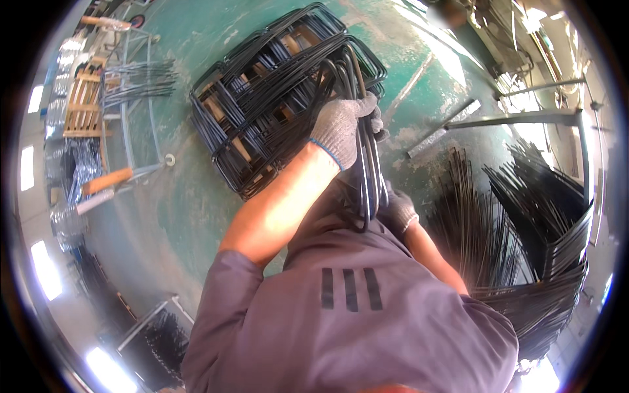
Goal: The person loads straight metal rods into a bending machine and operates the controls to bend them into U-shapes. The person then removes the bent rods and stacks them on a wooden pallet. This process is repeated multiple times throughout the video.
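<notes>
My left hand (336, 128), in a grey knit glove with a blue cuff, is closed around the upper part of a small bundle of bent black metal tube frames (368, 173). The bundle stands nearly upright close to my body, with its rounded lower ends by my shirt. At its lower right side is my gloved right hand (398, 209), its fingers mostly hidden behind the tubes. Just beyond my left hand lies a large stack of similar black tube frames (262, 105), piled crosswise, with pieces of wood showing between them.
At the right, a metal rack (544, 119) stands by dense bunches of dark rods (472, 229). A grey bar (445, 129) lies on the green floor (183, 216). Leftward are a wheeled metal frame (128, 131) holding rods and a wooden pallet (85, 105).
</notes>
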`<state>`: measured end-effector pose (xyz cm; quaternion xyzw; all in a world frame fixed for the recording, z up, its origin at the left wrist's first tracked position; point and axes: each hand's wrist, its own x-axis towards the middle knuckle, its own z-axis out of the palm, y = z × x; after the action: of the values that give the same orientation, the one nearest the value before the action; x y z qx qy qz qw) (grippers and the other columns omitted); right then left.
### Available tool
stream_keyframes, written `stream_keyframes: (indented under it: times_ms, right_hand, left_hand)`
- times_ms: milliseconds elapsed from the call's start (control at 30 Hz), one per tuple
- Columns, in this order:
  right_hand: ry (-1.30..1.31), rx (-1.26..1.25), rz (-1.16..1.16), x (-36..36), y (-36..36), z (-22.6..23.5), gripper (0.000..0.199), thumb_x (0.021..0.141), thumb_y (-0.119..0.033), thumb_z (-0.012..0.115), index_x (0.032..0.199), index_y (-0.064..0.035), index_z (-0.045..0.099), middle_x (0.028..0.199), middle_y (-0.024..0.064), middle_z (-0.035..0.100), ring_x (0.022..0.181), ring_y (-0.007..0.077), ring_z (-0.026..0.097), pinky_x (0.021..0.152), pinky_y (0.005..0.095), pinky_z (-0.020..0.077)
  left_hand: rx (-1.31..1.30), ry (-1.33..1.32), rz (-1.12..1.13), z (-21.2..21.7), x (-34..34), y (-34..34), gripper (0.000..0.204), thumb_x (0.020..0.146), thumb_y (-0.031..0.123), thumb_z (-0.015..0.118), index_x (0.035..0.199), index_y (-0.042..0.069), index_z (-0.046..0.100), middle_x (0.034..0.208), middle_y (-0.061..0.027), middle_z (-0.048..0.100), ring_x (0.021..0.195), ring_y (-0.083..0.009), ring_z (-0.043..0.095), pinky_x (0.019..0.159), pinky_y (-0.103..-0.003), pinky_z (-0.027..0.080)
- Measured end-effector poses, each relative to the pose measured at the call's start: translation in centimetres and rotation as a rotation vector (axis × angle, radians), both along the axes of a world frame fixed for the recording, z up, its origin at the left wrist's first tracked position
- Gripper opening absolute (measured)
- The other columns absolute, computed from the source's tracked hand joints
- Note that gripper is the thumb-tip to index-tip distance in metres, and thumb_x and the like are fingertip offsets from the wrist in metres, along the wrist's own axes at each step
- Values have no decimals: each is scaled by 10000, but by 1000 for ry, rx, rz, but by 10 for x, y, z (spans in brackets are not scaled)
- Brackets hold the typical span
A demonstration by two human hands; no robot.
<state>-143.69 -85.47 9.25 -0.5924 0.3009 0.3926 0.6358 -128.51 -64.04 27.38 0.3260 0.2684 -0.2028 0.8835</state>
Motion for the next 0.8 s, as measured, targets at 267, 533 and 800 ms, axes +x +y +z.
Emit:
stream_keyframes:
  times_ms: [267,533,800]
  right_hand:
    - [372,995,-192,31,84,-12,894,1024,-794,387,1526,-70,535,1488,152,597,1414,354,534,1230,600,346]
    - [580,883,-437,59,126,41,757,1084,-624,490,1421,50,562,1277,256,666,1239,389,660,1101,530,531]
    - [469,1108,-648,128,214,-10,357,1071,-261,623,762,-93,566,705,59,596,648,233,627,664,369,579]
  left_hand:
    - [-194,-290,196,101,10,66,183,1080,115,609,1191,-26,574,862,-26,586,697,-115,570,682,-299,556]
    - [-325,-420,83,132,-54,106,339,1124,215,537,1370,-10,598,827,23,428,663,-83,404,595,-280,327]
    - [143,-379,140,144,-95,215,236,1056,66,520,1255,-37,595,727,25,406,530,-61,390,467,-246,293]
